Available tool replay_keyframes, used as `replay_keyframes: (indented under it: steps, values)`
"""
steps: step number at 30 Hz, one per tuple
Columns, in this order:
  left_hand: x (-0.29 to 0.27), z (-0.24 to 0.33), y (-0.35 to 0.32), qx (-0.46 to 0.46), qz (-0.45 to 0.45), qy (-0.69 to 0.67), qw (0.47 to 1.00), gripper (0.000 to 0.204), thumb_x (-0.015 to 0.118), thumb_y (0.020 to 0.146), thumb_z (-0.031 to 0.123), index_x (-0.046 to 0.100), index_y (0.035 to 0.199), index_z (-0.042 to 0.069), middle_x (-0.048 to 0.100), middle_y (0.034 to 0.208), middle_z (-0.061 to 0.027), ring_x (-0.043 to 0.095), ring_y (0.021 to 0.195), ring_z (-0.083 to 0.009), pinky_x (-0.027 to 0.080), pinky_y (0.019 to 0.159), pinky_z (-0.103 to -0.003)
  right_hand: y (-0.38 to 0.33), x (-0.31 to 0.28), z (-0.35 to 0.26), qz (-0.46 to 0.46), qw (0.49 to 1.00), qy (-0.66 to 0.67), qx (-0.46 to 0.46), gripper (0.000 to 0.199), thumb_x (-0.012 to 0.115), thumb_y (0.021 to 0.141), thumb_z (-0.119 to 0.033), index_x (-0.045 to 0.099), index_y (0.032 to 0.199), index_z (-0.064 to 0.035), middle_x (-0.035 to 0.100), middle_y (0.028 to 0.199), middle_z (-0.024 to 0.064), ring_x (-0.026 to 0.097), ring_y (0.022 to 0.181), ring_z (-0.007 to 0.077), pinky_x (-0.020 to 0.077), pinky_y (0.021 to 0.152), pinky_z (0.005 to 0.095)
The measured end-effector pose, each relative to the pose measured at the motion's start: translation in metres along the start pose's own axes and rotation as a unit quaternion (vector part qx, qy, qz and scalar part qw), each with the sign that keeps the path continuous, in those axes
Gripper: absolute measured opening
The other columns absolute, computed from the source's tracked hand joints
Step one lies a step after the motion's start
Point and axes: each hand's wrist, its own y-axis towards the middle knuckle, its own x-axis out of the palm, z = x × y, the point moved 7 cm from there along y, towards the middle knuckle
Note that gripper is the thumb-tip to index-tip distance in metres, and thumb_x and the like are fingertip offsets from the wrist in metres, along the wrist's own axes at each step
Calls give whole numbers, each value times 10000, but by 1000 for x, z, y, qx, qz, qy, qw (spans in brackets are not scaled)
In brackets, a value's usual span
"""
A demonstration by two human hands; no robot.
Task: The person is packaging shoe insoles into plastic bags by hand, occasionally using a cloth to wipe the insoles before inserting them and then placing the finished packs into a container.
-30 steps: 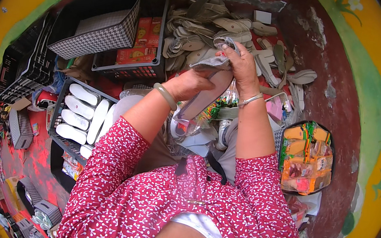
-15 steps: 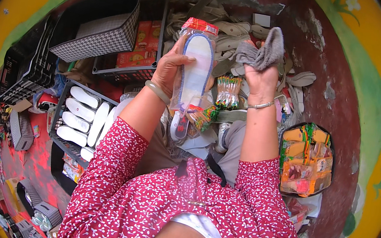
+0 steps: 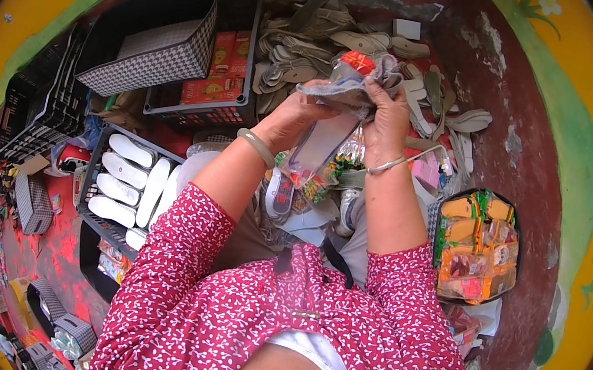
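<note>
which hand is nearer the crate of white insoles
Left. In the picture, the left hand is up and right of the crate; the right hand is farther right.

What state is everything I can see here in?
Gray cloth: bunched
Packaged insole: slanted, partly covered by the cloth
Right hand: fingers gripping the cloth
Left hand: at the cloth's edge, exact grip hidden
White insoles: lined up
Red boxes: inside a black crate
Patterned bin: open-topped, tilted
Orange packets: packed together
Loose insoles: heaped

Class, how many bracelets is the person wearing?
2: a pale bangle around the left wrist and a silvery bracelet around the right wrist; any under the sleeves would be hidden.
</note>
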Motion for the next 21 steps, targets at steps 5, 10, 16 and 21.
replay_keyframes:
  steps: [5, 10, 16, 21]
  values:
    - [13, -25, -10, -153, -60, -60, 985, 504, 574, 855, 66, 372, 1314, 13, 536, 1179, -110, 558, 1042, -202, 453, 910, -346, 14, -29, -3, 90, 996, 20, 13, 240, 650, 765, 37, 582, 971, -66, 612, 839, 36, 613, 751, 181, 527, 672, 346]
    - [13, -31, -12, -198, -51, -41, 978, 494, 543, 860, 33, 363, 1320, 10, 542, 1166, -131, 581, 1010, -222, 485, 882, -367, 25, -52, -8, 146, 989, 34, 6, 269, 615, 755, 81, 555, 990, -35, 603, 870, 76, 623, 740, 217, 549, 682, 389]
    - [8, -23, -13, -184, -31, -108, 976, 521, 528, 847, 15, 345, 1335, 19, 556, 1137, -141, 593, 993, -244, 488, 879, -385, 42, -84, -51, 211, 968, 91, -99, 214, 585, 850, -52, 531, 1056, -26, 591, 1012, 101, 615, 893, 227, 547, 754, 389]
    - [3, -12, -8, -118, -10, -113, 987, 511, 539, 837, 35, 373, 1319, 33, 545, 1158, -128, 573, 1018, -236, 472, 895, -378, -4, 8, -61, -87, 971, -103, -196, 396, 595, 889, -187, 451, 1237, -69, 550, 1164, 65, 529, 1053, 171, 424, 929, 332]
